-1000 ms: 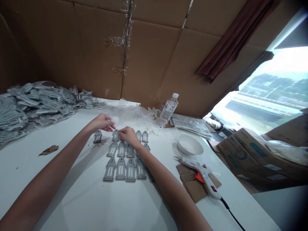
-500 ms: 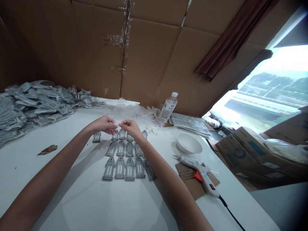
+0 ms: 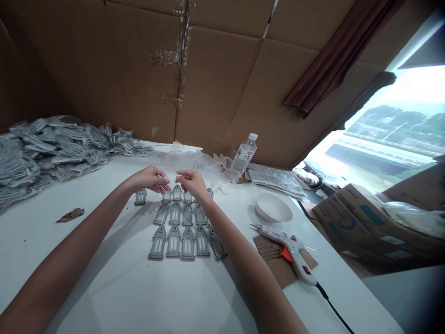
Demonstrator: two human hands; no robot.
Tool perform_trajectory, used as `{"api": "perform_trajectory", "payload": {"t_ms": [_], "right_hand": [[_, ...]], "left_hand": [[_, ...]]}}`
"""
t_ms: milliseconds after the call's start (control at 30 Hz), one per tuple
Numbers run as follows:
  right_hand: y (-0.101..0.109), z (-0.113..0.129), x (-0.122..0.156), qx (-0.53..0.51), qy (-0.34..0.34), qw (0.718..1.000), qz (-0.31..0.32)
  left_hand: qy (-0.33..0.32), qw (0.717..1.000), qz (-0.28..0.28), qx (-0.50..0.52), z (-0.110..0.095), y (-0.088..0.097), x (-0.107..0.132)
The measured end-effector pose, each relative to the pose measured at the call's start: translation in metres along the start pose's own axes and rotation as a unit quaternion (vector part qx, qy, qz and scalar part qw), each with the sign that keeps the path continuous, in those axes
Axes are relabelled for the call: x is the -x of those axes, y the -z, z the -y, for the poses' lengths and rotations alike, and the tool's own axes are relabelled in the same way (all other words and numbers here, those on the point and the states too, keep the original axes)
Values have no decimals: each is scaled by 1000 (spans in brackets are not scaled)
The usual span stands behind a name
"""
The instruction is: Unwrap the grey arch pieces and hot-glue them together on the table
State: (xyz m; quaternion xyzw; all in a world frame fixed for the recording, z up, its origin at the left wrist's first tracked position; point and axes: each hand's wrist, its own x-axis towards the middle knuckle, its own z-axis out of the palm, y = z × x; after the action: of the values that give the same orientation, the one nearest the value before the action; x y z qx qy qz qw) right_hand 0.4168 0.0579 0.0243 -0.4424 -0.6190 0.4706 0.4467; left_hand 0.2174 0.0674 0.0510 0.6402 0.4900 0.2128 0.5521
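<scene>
My left hand (image 3: 152, 180) hovers over the back of the white table (image 3: 118, 287), thumb and fingers drawn together. Facing it with a small gap between is my right hand (image 3: 193, 183), its thumb and forefinger bent into a pinch. Whatever either holds is too small or pale to make out. Beneath and in front of the hands lie rows of small grey arched window-shaped pieces (image 3: 188, 243). One similar piece (image 3: 140, 197) lies apart, below my left wrist. My right hand and forearm hide parts of the rows' right side.
A heap of grey pieces (image 3: 62, 146) fills the back left. To the right are a white bowl (image 3: 273, 208), a glue gun (image 3: 292, 250) on cardboard, and a plastic bottle (image 3: 244, 155). Crumpled film (image 3: 194, 162) lies behind the hands; a brown scrap (image 3: 71, 215) lies left.
My right hand has drawn slightly away to the right, widening the gap between the two hands. My left hand stays almost where it was. The grey rows look unchanged.
</scene>
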Motion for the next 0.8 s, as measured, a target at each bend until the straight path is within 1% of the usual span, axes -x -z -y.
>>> {"api": "perform_trajectory", "payload": {"t_ms": [167,333,400,467,533,600,667,733,800], "right_hand": [[5,7,2,26,1,999,-19],[14,15,3,12,-32,999,-1],[16,17,5,15,-51,998,37],[16,18,6,38,-77,990,113],[13,17,9,79,-107,972,192],[8,15,10,118,-131,953,245],[2,11,12,151,-145,939,274],[-4,9,13,188,-144,930,281],[-8,11,15,242,-107,927,264]], "left_hand": [[7,1000,-18,4,-2,1,1],[13,999,-49,5,-4,7,5],[12,998,-63,12,-4,11,7],[7,997,-70,16,-3,16,7],[0,997,-71,17,-2,19,8],[-4,997,-73,16,-2,20,8],[-3,997,-74,14,-3,19,9],[1,997,-74,13,-5,18,10],[3,997,-76,16,-6,17,11]]}}
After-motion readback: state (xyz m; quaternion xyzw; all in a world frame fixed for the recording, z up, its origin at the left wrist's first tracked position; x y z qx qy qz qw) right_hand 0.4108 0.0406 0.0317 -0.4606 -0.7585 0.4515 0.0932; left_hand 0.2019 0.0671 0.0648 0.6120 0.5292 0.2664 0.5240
